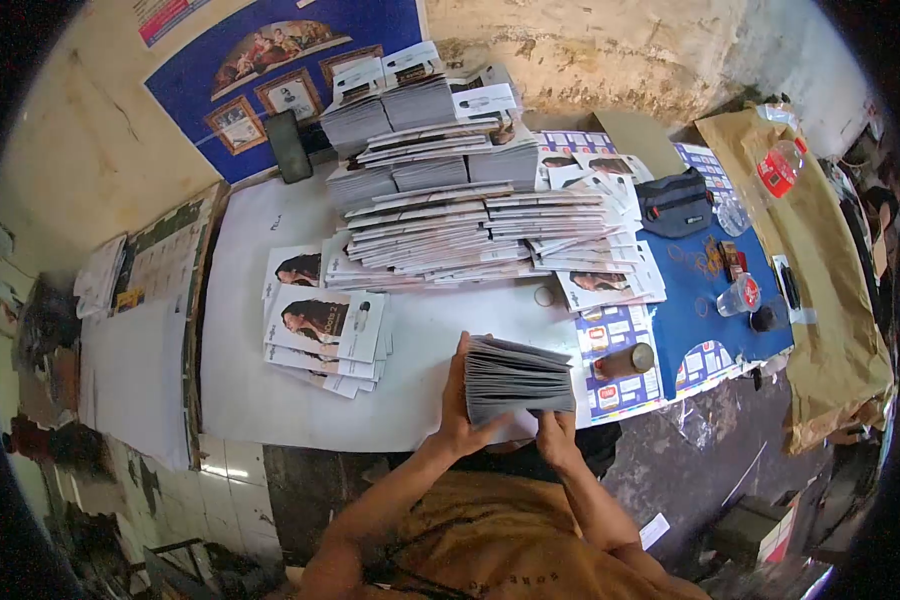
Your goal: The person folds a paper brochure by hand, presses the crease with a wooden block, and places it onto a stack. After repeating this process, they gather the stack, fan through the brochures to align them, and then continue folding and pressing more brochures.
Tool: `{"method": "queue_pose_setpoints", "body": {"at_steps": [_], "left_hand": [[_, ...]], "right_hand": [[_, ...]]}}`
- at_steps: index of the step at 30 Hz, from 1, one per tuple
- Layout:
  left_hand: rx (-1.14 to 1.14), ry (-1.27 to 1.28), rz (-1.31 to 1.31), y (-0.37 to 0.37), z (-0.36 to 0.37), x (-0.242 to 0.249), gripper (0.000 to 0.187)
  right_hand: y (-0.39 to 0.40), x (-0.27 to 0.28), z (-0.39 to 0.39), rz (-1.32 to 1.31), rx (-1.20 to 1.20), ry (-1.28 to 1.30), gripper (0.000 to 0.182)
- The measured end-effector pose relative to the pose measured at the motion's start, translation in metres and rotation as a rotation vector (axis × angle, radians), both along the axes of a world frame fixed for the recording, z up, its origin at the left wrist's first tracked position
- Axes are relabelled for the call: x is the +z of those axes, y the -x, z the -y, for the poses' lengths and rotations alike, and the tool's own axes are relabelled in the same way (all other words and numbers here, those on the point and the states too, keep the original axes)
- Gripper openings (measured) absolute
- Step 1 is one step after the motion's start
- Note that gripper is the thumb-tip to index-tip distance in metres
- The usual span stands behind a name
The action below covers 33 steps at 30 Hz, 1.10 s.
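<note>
A thick stack of folded paper leaflets (518,378) is held up over the table's front edge, its many grey edges facing me. My left hand (458,412) wraps around the stack's left side, thumb towards its bottom edge. At the lower right corner, my right hand (556,434) is closed on the stack; some of its fingers are hidden. Left of my hands, a small pile of printed leaflets (320,325) with a picture of long dark hair lies on the white tabletop (430,350).
Tall piles of leaflets (420,240) fill the table's back. To the right are a brown cylindrical jar (625,362), a clear cup (740,296), rubber bands (708,256), a grey pouch (675,203) and a bottle (780,168). A phone (288,147) leans on the wall.
</note>
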<state>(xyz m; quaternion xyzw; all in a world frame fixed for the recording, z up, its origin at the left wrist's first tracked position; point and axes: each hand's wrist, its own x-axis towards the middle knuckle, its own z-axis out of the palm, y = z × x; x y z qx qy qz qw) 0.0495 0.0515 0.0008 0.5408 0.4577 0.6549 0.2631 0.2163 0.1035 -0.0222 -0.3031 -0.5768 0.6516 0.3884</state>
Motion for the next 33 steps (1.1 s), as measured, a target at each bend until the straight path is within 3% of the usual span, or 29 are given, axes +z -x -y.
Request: {"method": "queue_pose_setpoints", "body": {"at_steps": [4, 7, 10, 11, 12, 14, 15, 17, 18, 20, 21, 24, 25, 26, 28, 29, 30, 31, 32, 33], "left_hand": [[-0.024, 0.09, -0.103, 0.001, 0.013, -0.012, 0.122], [-0.083, 0.098, 0.101, -0.013, 0.015, -0.011, 0.119], [-0.285, 0.085, 0.685, -0.026, -0.004, 0.007, 0.123], [-0.381, 0.218, 1.018, -0.023, -0.006, 0.013, 0.125], [-0.319, 0.161, 0.617, -0.018, -0.003, 0.011, 0.124], [0.036, 0.028, -0.185, -0.008, 0.002, 0.008, 0.122], [0.094, 0.042, -0.264, -0.008, 0.001, -0.002, 0.119], [0.161, 0.056, -0.208, -0.014, 0.003, -0.015, 0.097], [0.136, 0.078, -0.141, -0.017, 0.005, -0.026, 0.088], [0.074, 0.091, -0.015, -0.013, 0.004, -0.054, 0.071], [0.162, 0.065, -0.117, -0.008, 0.004, -0.025, 0.051], [0.231, 0.128, -0.32, 0.017, 0.017, 0.019, 0.046], [0.261, 0.191, -0.364, 0.031, 0.027, 0.048, 0.046], [0.292, 0.223, -0.358, 0.043, 0.039, 0.061, 0.048], [0.375, 0.439, -0.305, 0.076, 0.075, 0.114, 0.045], [0.44, 0.418, -0.218, 0.097, 0.089, 0.137, 0.044], [0.468, 0.538, -0.003, 0.129, 0.114, 0.136, 0.055], [0.788, 0.646, -0.143, 0.151, 0.136, 0.149, 0.074], [0.939, 0.778, -0.296, 0.19, 0.157, 0.151, 0.091], [0.931, 0.791, -0.317, 0.191, 0.157, 0.155, 0.091]], "right_hand": [[-0.012, -0.025, -0.004, 0.139, 0.034, -0.066, 0.048], [-0.021, -0.033, 0.011, 0.211, 0.009, -0.037, 0.045], [-0.023, 0.003, 0.004, 0.399, 0.074, -0.259, 0.048], [-0.024, 0.006, 0.009, 0.382, 0.035, -0.237, 0.042], [-0.024, 0.008, 0.011, 0.359, 0.001, -0.221, 0.036], [-0.018, 0.005, 0.006, 0.279, -0.053, -0.135, 0.026], [-0.018, 0.001, 0.002, 0.337, -0.048, -0.215, 0.024], [-0.028, -0.024, 0.006, 0.486, -0.128, -0.295, 0.02], [-0.017, 0.007, 0.003, 0.283, -0.063, -0.285, 0.032], [-0.007, 0.009, 0.005, 0.214, -0.131, -0.355, 0.017], [-0.005, 0.006, 0.007, 0.162, -0.14, -0.272, 0.016], [0.001, 0.011, 0.012, 0.115, -0.074, -0.193, 0.024], [-0.011, -0.01, 0.009, 0.246, 0.022, -0.213, 0.029], [0.003, 0.024, 0.002, 0.24, 0.109, -0.292, 0.039], [0.023, 0.049, -0.001, 0.144, 0.013, -0.233, 0.044], [0.021, 0.036, -0.008, 0.19, 0.062, -0.278, 0.049], [0.016, 0.021, -0.02, 0.234, 0.109, -0.32, 0.054], [0.012, 0.019, -0.024, 0.39, 0.134, -0.292, 0.053], [0.009, 0.012, -0.028, 0.312, 0.168, -0.265, 0.055], [0.008, 0.009, -0.021, 0.304, 0.16, -0.244, 0.055]]}}
